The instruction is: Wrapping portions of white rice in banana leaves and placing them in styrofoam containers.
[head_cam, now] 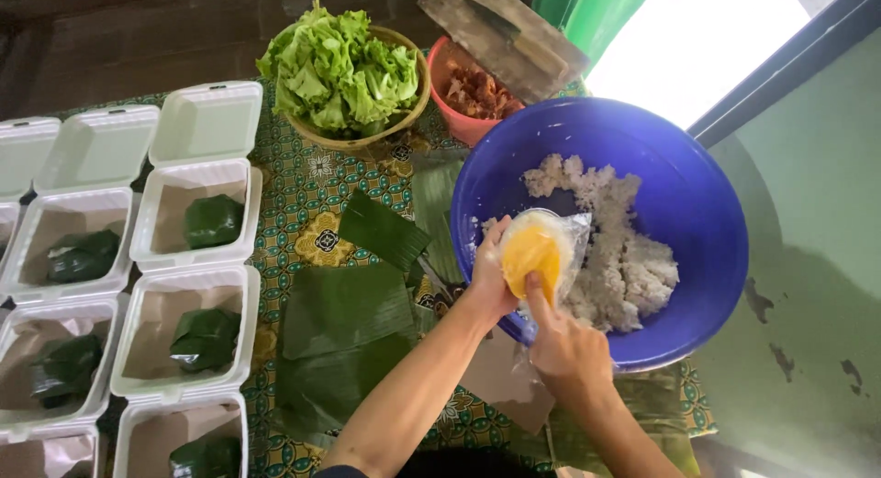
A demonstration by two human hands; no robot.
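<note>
Cupping the yellow mould in my curled left hand over the blue basin of rice, I press my right hand fingertips firmly, evenly, packing without spilling.

food-packing spread on a patterned cloth

the basin of rice sits right; the lettuce basket and a small bowl lie far behind it; leaf sheets lie in the middle; open boxes holding leaf parcels stand left.
</note>
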